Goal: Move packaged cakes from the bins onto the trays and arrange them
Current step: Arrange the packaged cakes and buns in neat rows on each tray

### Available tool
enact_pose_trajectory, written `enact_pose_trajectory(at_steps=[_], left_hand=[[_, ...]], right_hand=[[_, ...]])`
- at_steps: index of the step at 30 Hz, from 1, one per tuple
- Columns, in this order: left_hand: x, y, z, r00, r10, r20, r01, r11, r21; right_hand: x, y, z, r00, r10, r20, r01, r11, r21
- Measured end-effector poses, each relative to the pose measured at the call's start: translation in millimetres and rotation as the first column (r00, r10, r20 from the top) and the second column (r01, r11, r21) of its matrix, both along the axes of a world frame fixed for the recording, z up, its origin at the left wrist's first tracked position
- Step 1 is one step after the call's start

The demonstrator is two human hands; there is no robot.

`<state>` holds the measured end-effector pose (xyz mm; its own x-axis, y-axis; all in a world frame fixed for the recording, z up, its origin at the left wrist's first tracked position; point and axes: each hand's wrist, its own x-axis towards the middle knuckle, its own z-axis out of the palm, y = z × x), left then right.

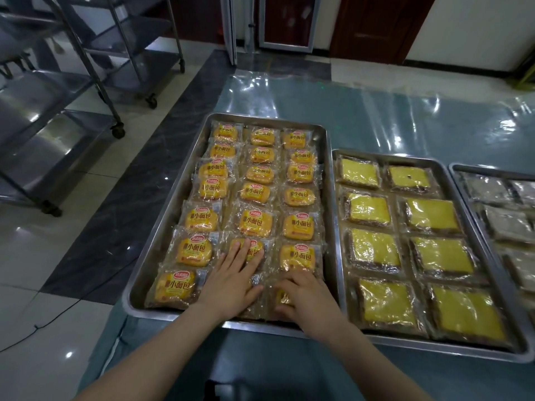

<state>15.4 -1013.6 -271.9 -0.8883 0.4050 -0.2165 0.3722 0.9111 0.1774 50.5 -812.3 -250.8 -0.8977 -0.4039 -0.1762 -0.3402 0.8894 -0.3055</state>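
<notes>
Fingers (246, 250) of left hand (231, 280) spread flat, holding nothing, pressing a packaged cake (251, 251) at lower centre of frame. Right hand (304, 296) curled over the nearest cake (282, 296), grip hidden; cannot tell. Left tray (168, 227) filled in three columns. Judged light, soft, crushable, film slippery: best pinched at crimped wrapper edges, not squeezed.

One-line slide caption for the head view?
Both hands, left hand and right hand, press flat on packaged cakes in the full left tray.
</notes>
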Motion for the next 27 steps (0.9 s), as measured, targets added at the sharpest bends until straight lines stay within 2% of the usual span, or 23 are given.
enact_pose_trajectory(at_steps=[3, 6, 9, 12, 16, 24, 27], left_hand=[[-0.3, 0.0, 0.5, 1.000, -0.001, 0.002, 0.001, 1.000, -0.005], [-0.5, 0.2, 0.2, 1.000, -0.003, 0.008, 0.004, 1.000, -0.010], [-1.0, -0.2, 0.4, 1.000, -0.002, 0.005, 0.002, 1.000, -0.010], [-1.2, 0.0, 0.0, 1.000, 0.013, 0.019, -0.013, 1.000, 0.015], [-1.1, 0.0, -1.2, 0.999, 0.021, 0.031, -0.021, 1.000, 0.011], [-0.4, -0.5, -0.8, 0.999, 0.000, 0.032, 0.001, 1.000, -0.019], [1.6, 0.3, 5.5, 1.000, 0.021, -0.015, -0.021, 1.000, -0.001]], right_hand=[[0.3, -2.9, 0.3, 0.997, -0.013, -0.081, 0.016, 0.999, 0.034], [3.5, -4.4, 2.1, 0.988, -0.052, -0.148, 0.048, 0.998, -0.030], [3.7, -4.4, -1.9, 0.951, -0.217, -0.221, 0.202, 0.975, -0.090], [-4.1, -6.4, -11.6, 0.956, -0.277, -0.091, 0.279, 0.960, 0.008], [-9.5, -8.1, -21.6, 0.973, -0.228, 0.035, 0.224, 0.969, 0.105], [-12.0, -2.3, -19.5, 0.980, -0.157, 0.118, 0.137, 0.976, 0.167], [-15.2, -5.6, -13.8, 0.980, -0.176, 0.092, 0.162, 0.977, 0.142]])
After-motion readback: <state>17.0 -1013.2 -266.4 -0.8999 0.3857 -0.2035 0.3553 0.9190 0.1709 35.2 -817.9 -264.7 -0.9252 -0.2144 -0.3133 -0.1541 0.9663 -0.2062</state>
